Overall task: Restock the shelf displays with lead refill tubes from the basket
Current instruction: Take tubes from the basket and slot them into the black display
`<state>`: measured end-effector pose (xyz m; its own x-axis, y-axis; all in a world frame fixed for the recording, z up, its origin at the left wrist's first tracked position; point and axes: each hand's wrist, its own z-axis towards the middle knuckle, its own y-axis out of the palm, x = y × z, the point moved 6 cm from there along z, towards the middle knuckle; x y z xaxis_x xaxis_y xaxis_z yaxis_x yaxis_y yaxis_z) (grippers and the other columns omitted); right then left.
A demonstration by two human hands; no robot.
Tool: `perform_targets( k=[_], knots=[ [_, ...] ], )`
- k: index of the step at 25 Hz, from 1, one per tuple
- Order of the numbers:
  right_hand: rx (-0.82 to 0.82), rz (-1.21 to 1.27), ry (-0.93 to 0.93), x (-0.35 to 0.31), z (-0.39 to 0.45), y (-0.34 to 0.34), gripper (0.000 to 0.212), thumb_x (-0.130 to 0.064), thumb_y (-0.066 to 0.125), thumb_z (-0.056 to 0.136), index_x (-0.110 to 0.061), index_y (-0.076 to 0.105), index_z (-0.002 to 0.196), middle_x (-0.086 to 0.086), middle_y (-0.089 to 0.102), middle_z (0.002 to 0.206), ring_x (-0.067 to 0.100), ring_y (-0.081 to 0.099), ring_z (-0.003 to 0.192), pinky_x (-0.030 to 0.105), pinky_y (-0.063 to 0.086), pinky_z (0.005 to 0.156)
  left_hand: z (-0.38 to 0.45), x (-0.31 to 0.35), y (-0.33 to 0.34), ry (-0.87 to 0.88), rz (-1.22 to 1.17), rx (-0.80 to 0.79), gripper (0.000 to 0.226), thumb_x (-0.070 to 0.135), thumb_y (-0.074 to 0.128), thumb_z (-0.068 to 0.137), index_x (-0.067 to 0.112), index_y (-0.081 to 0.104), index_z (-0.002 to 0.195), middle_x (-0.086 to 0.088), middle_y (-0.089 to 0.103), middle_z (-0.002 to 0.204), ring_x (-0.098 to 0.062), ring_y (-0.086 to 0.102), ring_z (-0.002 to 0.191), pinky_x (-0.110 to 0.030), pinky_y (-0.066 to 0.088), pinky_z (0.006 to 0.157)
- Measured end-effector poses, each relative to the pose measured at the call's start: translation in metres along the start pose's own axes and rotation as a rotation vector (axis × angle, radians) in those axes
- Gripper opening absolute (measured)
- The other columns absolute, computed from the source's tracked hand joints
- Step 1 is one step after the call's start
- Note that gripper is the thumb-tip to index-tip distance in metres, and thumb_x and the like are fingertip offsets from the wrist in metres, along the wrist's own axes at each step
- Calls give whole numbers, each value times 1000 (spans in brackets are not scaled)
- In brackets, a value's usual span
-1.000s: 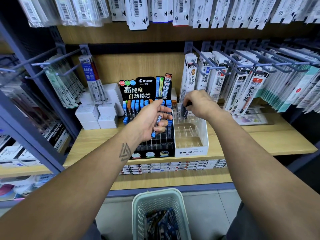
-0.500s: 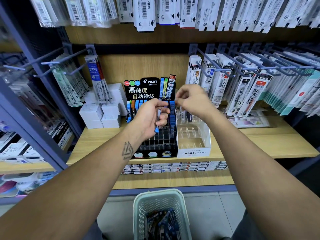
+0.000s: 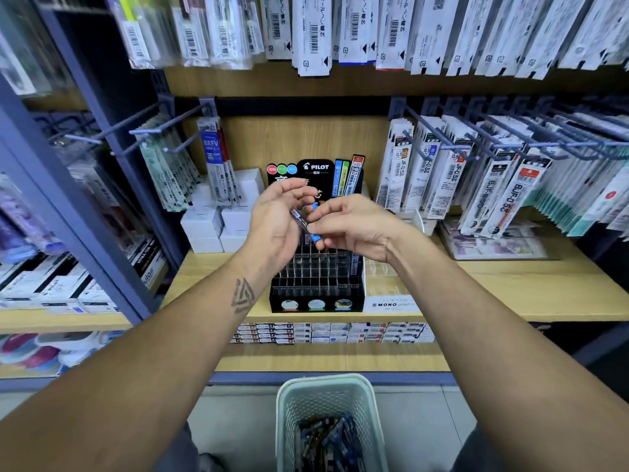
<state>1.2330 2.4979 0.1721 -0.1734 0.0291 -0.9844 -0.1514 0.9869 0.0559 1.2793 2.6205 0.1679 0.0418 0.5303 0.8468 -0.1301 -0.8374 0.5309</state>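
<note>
My two hands meet in front of the black Pilot lead display (image 3: 316, 287) on the wooden shelf. A lead refill tube (image 3: 301, 219), dark with blue ends, lies across the palm of my left hand (image 3: 277, 223), whose fingers curve loosely above it. The fingertips of my right hand (image 3: 354, 224) pinch the tube near its lower blue end. The display's front slots are empty; my hands hide its back rows. The pale green basket (image 3: 296, 400) stands on the floor below, with several more tubes inside.
A clear Mono display box (image 3: 391, 303) stands right of the black one. White boxes (image 3: 211, 226) are stacked to the left. Metal pegs (image 3: 476, 144) with hanging refill packs jut out on both sides and above. Small boxes line the shelf below.
My right hand left the clear Mono box, came left and took hold of the tube in my left hand. My left hand rose and turned palm-up.
</note>
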Motion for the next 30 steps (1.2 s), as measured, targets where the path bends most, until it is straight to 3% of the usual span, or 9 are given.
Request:
perform_targets(
  k=[2, 4, 7, 9, 11, 17, 20, 26, 30],
  knots=[
    [122, -141, -23, -3, 6, -6, 13, 7, 67, 87, 4, 70, 99, 12, 66, 73, 15, 60, 56, 19, 50, 52, 0, 5, -9, -15, 84, -55, 43, -29, 32, 86, -3, 55, 111, -23, 67, 107, -28, 67, 99, -32, 55, 92],
    [281, -251, -63, -6, 12, -16, 11, 1, 66, 89, -1, 75, 94, 10, 68, 74, 13, 61, 61, 21, 49, 55, -3, 9, -19, -55, 268, -82, 43, -29, 37, 87, -4, 54, 118, -23, 66, 114, -27, 68, 107, -32, 54, 97],
    [420, -289, -193, -11, 18, -26, 11, 3, 71, 87, -4, 73, 95, 12, 72, 82, 17, 67, 72, 23, 57, 66, -4, 16, -46, -87, 519, 3, 30, -22, 56, 87, 0, 58, 107, -23, 66, 106, -26, 73, 85, -29, 62, 76],
    [426, -408, -274, -17, 18, -23, 14, 3, 76, 83, -8, 73, 92, 8, 73, 88, 14, 67, 77, 23, 58, 74, -2, 25, -67, -103, 734, 158, 25, -18, 58, 87, 7, 57, 87, -20, 62, 86, -24, 64, 61, -24, 55, 52],
    [398, -449, -321, -21, 20, -15, 15, 2, 79, 81, -9, 74, 89, 5, 73, 91, 11, 66, 80, 21, 57, 78, -4, 29, -82, -132, 907, 227, 29, -16, 57, 88, 9, 54, 76, -14, 56, 70, -22, 54, 52, -21, 47, 41],
    [305, -758, -377, -8, 41, 27, 18, -4, 81, 80, -18, 71, 84, -5, 69, 82, 6, 64, 77, 14, 51, 75, -3, 9, -85, -225, 980, 142, 24, -16, 60, 85, 7, 67, 79, -22, 70, 91, -30, 68, 82, -38, 59, 81],
    [317, -848, -385, -3, 47, 39, 12, -7, 78, 84, -16, 75, 92, -4, 70, 85, 8, 65, 81, 14, 52, 78, -2, 8, -82, -231, 972, 135, 27, -15, 54, 88, 7, 68, 81, -24, 72, 102, -33, 71, 100, -39, 59, 85],
    [275, -1048, -449, 1, 53, 58, 15, -7, 70, 87, -17, 76, 97, -5, 64, 85, 15, 63, 83, 31, 56, 82, 1, 8, -83, -217, 977, 129, 20, -13, 61, 85, -4, 74, 98, -27, 73, 98, -26, 67, 78, -43, 58, 89],
    [258, -1065, -412, -3, 56, 57, 16, -6, 71, 84, -17, 77, 93, -6, 66, 83, 14, 63, 83, 30, 55, 80, 1, 9, -84, -219, 992, 129, 23, -11, 57, 86, -3, 75, 98, -25, 74, 97, -30, 70, 82, -43, 58, 89]
  ],
)
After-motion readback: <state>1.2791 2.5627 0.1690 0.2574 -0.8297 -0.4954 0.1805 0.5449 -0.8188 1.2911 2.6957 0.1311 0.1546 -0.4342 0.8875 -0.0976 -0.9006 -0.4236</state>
